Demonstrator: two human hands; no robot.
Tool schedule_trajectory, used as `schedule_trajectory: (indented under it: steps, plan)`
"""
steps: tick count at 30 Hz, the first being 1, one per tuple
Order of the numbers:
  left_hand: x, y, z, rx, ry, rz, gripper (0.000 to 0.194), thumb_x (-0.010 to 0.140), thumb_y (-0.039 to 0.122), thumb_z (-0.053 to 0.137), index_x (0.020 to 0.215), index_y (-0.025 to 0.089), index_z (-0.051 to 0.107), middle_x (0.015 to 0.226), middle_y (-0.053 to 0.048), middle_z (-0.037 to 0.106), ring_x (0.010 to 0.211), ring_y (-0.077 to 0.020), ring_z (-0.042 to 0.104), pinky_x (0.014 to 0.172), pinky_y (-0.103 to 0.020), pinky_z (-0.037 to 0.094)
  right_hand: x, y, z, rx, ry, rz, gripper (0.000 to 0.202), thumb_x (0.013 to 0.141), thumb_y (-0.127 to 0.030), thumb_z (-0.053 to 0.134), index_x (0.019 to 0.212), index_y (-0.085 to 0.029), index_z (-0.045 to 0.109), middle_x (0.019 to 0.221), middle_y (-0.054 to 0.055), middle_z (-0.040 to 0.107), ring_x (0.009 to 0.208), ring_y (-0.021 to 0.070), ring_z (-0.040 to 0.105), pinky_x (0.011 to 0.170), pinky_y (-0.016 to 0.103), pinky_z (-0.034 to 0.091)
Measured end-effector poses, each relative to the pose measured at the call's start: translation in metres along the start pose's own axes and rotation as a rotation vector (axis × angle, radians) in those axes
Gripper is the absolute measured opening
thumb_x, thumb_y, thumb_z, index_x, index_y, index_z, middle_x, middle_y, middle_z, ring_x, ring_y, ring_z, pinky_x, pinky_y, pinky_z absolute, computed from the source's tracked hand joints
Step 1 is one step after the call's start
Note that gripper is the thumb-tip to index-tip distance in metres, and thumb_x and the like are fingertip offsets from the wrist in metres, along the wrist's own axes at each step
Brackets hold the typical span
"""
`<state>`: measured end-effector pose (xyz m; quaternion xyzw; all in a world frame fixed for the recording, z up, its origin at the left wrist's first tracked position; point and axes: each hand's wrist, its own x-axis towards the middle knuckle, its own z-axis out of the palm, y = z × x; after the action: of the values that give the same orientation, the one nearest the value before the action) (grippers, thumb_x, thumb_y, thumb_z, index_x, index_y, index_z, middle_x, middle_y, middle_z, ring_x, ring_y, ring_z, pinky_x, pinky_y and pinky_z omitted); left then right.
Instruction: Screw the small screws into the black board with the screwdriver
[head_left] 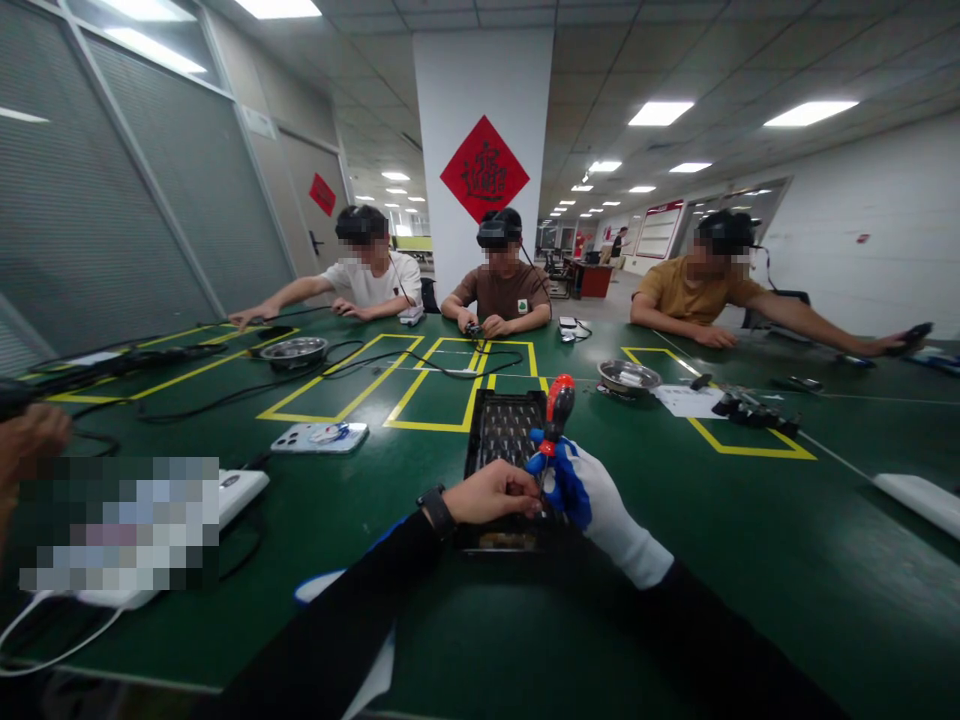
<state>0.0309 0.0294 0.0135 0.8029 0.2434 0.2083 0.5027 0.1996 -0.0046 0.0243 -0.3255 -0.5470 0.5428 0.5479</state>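
Observation:
A screwdriver with a red and black handle stands nearly upright in my right hand, which wears a white and blue glove. My left hand is bare, with a dark watch on the wrist. Its fingers are pinched together beside the screwdriver's shaft, and what lies between them is hidden. Both hands are over the near half of a black case, where rows of small shiny pieces show at the far end. The screwdriver's tip is hard to make out near my left fingertips.
A phone and a white device lie to the left. Metal bowls stand farther back. Black cables cross the green table. Several people sit around it. A white and blue item lies by my left forearm.

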Motion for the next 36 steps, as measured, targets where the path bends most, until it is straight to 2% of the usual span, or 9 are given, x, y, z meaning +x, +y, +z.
schedule_trajectory:
  steps: [4, 7, 11, 16, 21, 25, 28, 32, 36]
  plan:
    - [0.001, -0.004, 0.001, -0.034, -0.001, -0.007, 0.029, 0.074, 0.035, 0.056, 0.076, 0.007, 0.061, 0.068, -0.002, 0.06, 0.064, -0.0089, 0.053, 0.063, -0.018, 0.041, 0.002, 0.012, -0.001, 0.165, 0.014, 0.05, 0.032, 0.077, -0.04, 0.052, 0.102, -0.02, 0.047, 0.082, 0.004, 0.063, 0.047, 0.0071, 0.049, 0.042, 0.02, 0.039]
    - [0.001, -0.006, 0.002, -0.045, -0.012, -0.04, 0.03, 0.073, 0.036, 0.057, 0.079, 0.007, 0.061, 0.07, -0.003, 0.061, 0.064, -0.0094, 0.053, 0.062, -0.019, 0.041, 0.003, 0.018, 0.0, 0.148, 0.05, 0.041, 0.03, 0.074, -0.037, 0.056, 0.095, -0.02, 0.043, 0.077, 0.002, 0.064, 0.042, 0.0054, 0.045, 0.039, 0.018, 0.036]
    - [0.0, -0.005, 0.002, -0.028, 0.012, -0.049, 0.031, 0.073, 0.038, 0.056, 0.079, 0.008, 0.062, 0.07, -0.003, 0.061, 0.062, -0.009, 0.052, 0.06, -0.019, 0.04, 0.002, 0.01, 0.002, 0.137, 0.092, 0.073, 0.031, 0.072, -0.039, 0.057, 0.094, -0.019, 0.047, 0.068, 0.0, 0.062, 0.044, 0.0068, 0.047, 0.039, 0.018, 0.036]
    - [0.0, -0.003, 0.001, -0.032, 0.012, -0.024, 0.031, 0.074, 0.038, 0.056, 0.077, 0.008, 0.061, 0.068, -0.002, 0.06, 0.061, -0.0086, 0.051, 0.06, -0.019, 0.04, 0.0, -0.005, 0.003, 0.14, 0.069, 0.093, 0.036, 0.071, -0.046, 0.055, 0.093, -0.017, 0.056, 0.071, 0.004, 0.062, 0.049, 0.0093, 0.05, 0.041, 0.021, 0.039]
    - [-0.001, -0.003, 0.001, -0.04, 0.008, -0.018, 0.031, 0.074, 0.038, 0.055, 0.075, 0.007, 0.06, 0.067, -0.002, 0.059, 0.062, -0.0088, 0.051, 0.061, -0.019, 0.04, 0.0, 0.003, 0.003, 0.177, 0.034, 0.099, 0.037, 0.075, -0.039, 0.054, 0.105, -0.018, 0.049, 0.081, 0.005, 0.064, 0.053, 0.0097, 0.053, 0.042, 0.02, 0.04]
    - [-0.002, -0.003, 0.002, -0.057, -0.005, -0.022, 0.031, 0.074, 0.037, 0.055, 0.077, 0.007, 0.06, 0.068, -0.003, 0.059, 0.062, -0.0086, 0.051, 0.059, -0.018, 0.039, 0.001, 0.01, 0.003, 0.139, 0.073, 0.091, 0.035, 0.072, -0.035, 0.059, 0.1, -0.018, 0.046, 0.071, 0.001, 0.063, 0.047, 0.0073, 0.05, 0.043, 0.019, 0.04]
    - [-0.002, -0.001, 0.002, -0.063, 0.003, -0.042, 0.031, 0.073, 0.038, 0.056, 0.077, 0.007, 0.059, 0.068, -0.003, 0.059, 0.06, -0.0081, 0.05, 0.058, -0.018, 0.038, 0.0, 0.007, 0.002, 0.135, 0.076, 0.103, 0.036, 0.073, -0.038, 0.058, 0.101, -0.018, 0.047, 0.067, 0.0, 0.061, 0.047, 0.0082, 0.05, 0.042, 0.019, 0.04]
    - [-0.002, 0.0, 0.002, -0.074, 0.013, -0.065, 0.031, 0.072, 0.039, 0.057, 0.077, 0.008, 0.059, 0.068, -0.002, 0.06, 0.061, -0.008, 0.051, 0.059, -0.018, 0.039, -0.001, -0.001, 0.001, 0.142, 0.026, 0.102, 0.044, 0.073, -0.046, 0.055, 0.106, -0.017, 0.051, 0.074, 0.005, 0.063, 0.052, 0.0112, 0.053, 0.042, 0.021, 0.04]
    - [0.0, -0.002, 0.002, -0.076, 0.026, -0.055, 0.031, 0.072, 0.038, 0.058, 0.08, 0.008, 0.06, 0.069, -0.002, 0.06, 0.061, -0.0085, 0.052, 0.06, -0.019, 0.04, -0.002, -0.001, 0.001, 0.164, 0.021, 0.082, 0.044, 0.075, -0.043, 0.053, 0.109, -0.015, 0.051, 0.078, 0.006, 0.062, 0.049, 0.0093, 0.05, 0.041, 0.021, 0.039]
